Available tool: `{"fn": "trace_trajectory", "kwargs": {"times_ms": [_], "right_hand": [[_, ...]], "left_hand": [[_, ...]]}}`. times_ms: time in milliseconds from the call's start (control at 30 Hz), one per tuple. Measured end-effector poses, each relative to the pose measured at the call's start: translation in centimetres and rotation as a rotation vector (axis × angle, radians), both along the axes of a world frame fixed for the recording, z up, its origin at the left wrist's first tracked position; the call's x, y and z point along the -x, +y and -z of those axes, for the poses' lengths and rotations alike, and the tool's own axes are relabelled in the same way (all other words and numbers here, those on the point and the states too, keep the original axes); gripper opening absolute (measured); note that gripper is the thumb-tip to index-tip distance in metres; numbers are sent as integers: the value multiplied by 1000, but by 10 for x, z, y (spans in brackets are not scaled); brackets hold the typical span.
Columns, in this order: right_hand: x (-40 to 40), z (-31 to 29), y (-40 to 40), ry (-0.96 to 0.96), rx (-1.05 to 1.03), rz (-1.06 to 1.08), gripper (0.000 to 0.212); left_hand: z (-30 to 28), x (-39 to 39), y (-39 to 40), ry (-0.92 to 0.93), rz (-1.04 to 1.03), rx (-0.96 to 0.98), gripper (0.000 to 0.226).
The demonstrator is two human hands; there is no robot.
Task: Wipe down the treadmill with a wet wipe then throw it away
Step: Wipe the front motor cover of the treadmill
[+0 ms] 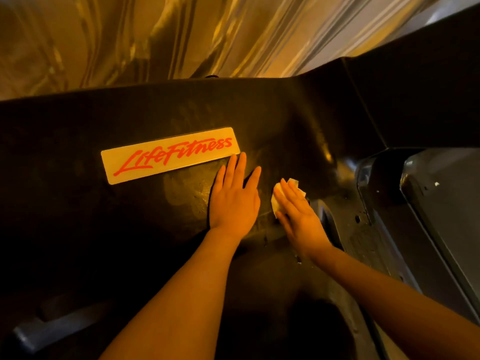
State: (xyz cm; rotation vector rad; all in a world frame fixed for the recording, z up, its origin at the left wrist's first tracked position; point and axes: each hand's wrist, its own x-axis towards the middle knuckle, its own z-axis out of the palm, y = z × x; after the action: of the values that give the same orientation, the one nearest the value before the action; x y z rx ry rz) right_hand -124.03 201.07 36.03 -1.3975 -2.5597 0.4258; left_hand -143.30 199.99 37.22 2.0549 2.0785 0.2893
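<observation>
Right hand [298, 211] lies flat, fingers straight and together, pressing a crumpled wet wipe [279, 197] onto the black treadmill hood [155, 211]; not curled round it, just palm and fingers on top; wipe pokes out past the fingertips and on the thumb side, pale and bunched. Left hand [233, 201] also flat on the hood, fingers straight and slightly spread, holding nothing; thumb not clearly visible.

Landmark: the white LifeFitness label [170, 155] with red script, stuck on the hood and tilted up to the right. Left hand's fingertips touch or sit just beside the label's lower right corner; cannot tell which. Wipe sits to the right of and below the label, just beside the left hand, apart from the label itself. Hood surface between label and hands shows smeary wet-looking patches.

Farther right of the label, past the right hand: grey side rail [363, 229] with small specks on it, then a grey panel [441, 203] at the frame edge. Above the label, beyond the hood's far edge: shiny gold-toned rippled surface [155, 35], too blurred to identify. Lighting is dim and orange; lower left of the label is mostly in shadow.
</observation>
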Motion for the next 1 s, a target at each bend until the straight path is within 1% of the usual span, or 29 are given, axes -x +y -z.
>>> {"fn": "trace_trajectory", "kwargs": {"times_ms": [133, 400, 533, 633, 833, 1000], "right_hand": [[3, 1, 1, 6, -16, -1, 55], [4, -4, 0, -23, 52, 19, 56], [5, -12, 2, -67, 100, 13, 56], [7, -13, 1, -38, 100, 17, 55], [1, 4, 3, 45, -32, -25, 53], [-3, 12, 7, 115, -88, -74, 52]], "left_hand": [[0, 4, -1, 9, 22, -3, 54], [2, 7, -2, -6, 49, -29, 53], [0, 14, -4, 11, 93, -31, 52], [1, 18, -6, 18, 137, -41, 51], [5, 11, -6, 100, 103, -51, 53], [5, 8, -7, 174, 80, -80, 52]]}}
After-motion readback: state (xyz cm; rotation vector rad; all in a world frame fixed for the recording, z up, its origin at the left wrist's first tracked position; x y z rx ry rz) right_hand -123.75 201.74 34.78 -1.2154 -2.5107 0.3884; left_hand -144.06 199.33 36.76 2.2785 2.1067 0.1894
